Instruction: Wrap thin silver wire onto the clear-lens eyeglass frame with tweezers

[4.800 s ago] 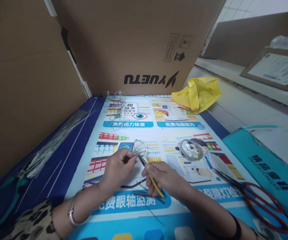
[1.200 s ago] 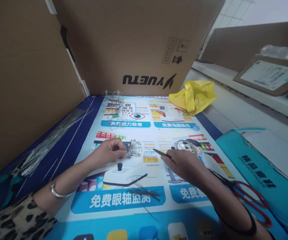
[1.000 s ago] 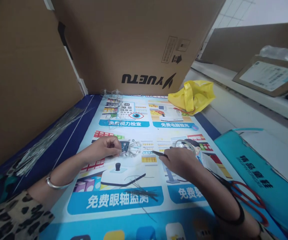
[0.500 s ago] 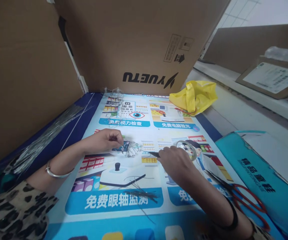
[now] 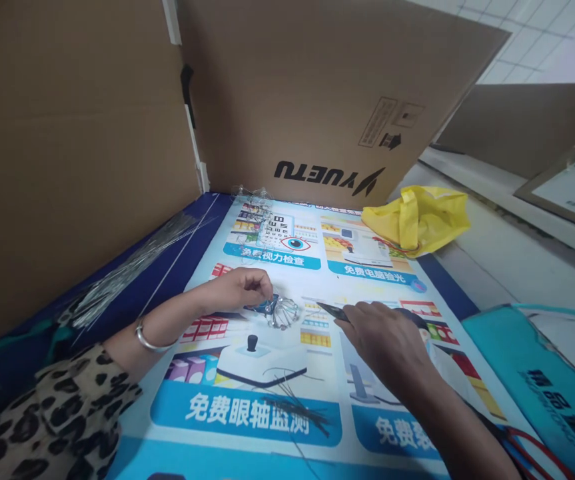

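In the head view, my left hand (image 5: 250,288) pinches the edge of a small looped wire piece (image 5: 285,312) above the printed poster (image 5: 267,343). My right hand (image 5: 382,330) is closed around a dark, pointed tool (image 5: 333,311), whose tip points left towards the wire piece without touching it. The tool's handle is hidden in the palm. Nearer to me, dark thin wires (image 5: 297,410) lie scattered on the poster. More looped wire pieces (image 5: 262,213) lie at its far left edge.
A bundle of silvery wires (image 5: 127,270) lies at the left. Large cardboard panels (image 5: 287,100) stand behind. A yellow bag (image 5: 420,220) is at the back right, a teal package (image 5: 532,380) and red scissor handles (image 5: 537,450) at the right.
The whole view has shifted, so things sit further right and slightly lower. The tool tip has moved away from the wire piece, and my right forearm now covers more of the scissors.
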Action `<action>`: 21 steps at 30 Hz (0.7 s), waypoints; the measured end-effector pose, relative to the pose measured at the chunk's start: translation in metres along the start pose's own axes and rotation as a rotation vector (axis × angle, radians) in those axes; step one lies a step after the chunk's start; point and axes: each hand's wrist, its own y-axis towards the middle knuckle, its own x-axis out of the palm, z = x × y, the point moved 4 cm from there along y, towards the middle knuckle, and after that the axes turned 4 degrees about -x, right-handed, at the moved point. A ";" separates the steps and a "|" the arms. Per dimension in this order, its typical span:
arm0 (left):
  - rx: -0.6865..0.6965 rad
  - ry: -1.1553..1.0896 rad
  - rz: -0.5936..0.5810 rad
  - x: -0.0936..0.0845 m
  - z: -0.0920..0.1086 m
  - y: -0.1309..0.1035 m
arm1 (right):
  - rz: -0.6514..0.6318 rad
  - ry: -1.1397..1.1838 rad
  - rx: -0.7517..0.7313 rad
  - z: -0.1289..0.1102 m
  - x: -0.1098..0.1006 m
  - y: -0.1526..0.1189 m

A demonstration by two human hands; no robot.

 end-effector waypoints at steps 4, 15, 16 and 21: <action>0.029 -0.061 0.006 0.005 -0.001 0.002 | 0.125 -0.003 -0.038 -0.006 -0.005 0.005; -0.065 -0.197 0.006 0.008 -0.004 -0.002 | 0.216 -0.015 -0.160 -0.030 -0.001 0.022; -0.061 -0.191 0.017 0.008 -0.003 -0.002 | 0.209 -0.019 -0.172 -0.031 0.000 0.021; -0.060 -0.135 0.052 0.009 -0.002 -0.002 | 0.211 -0.036 -0.194 -0.033 0.002 0.018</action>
